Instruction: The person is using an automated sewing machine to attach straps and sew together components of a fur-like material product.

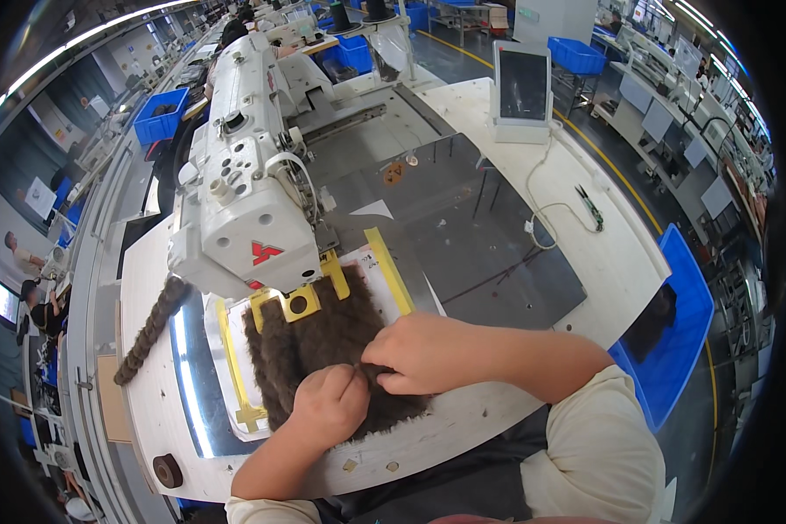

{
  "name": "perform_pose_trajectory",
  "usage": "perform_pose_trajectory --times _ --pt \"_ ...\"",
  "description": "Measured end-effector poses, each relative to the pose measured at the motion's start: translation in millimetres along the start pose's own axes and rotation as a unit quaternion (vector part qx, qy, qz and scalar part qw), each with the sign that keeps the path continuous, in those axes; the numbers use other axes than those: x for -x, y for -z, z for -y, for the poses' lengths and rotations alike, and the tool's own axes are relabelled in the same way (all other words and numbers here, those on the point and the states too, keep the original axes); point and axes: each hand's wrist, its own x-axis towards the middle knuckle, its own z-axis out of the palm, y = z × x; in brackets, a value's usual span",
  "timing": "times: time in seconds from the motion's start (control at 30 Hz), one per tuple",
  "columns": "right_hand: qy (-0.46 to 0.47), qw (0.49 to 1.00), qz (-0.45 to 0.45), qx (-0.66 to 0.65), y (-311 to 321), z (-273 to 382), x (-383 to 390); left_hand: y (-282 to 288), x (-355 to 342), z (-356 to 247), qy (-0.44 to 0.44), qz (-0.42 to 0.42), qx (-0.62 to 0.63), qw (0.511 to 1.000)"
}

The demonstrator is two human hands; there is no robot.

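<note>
A piece of dark brown plush fabric point(327, 327) lies on a white template point(244, 384) edged with yellow tape. Its far edge sits beneath the yellow clamp point(299, 306) of a white sewing machine point(244, 192). My left hand point(330, 403) is closed on the fabric near its front edge, with fingertips bent into the pile. Just to its right, my right hand point(415, 354) pinches the same fabric, thumb and fingers almost meeting the left hand. The fingertips of both hands are partly hidden in the pile.
A strip of brown plush point(148, 336) lies left of the machine, and a dark round roll point(168, 472) sits at the table's front left. Thread snips point(589, 208) and a screen unit point(522, 87) stand at the right. A blue bin point(686, 332) is beside the table.
</note>
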Motion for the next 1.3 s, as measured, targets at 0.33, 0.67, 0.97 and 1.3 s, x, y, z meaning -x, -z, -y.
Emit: perform_pose_trajectory --times 0.33,0.67,0.97,1.3 --pt "0.020 1.000 -0.022 -0.005 -2 -4 -3 3 -2 0 -0.020 -0.006 -0.010 1.000" --pt "-0.019 0.999 -0.012 -0.050 4 4 -3 2 1 0 -0.013 -0.003 -0.024 1.000" --pt "-0.008 0.996 -0.010 -0.088 10 1 -1 9 -8 -3 -0.023 -0.016 0.001 1.000" --pt "-0.015 0.998 -0.009 -0.068 12 5 0 10 -6 -4 -0.031 -0.009 -0.005 0.999"
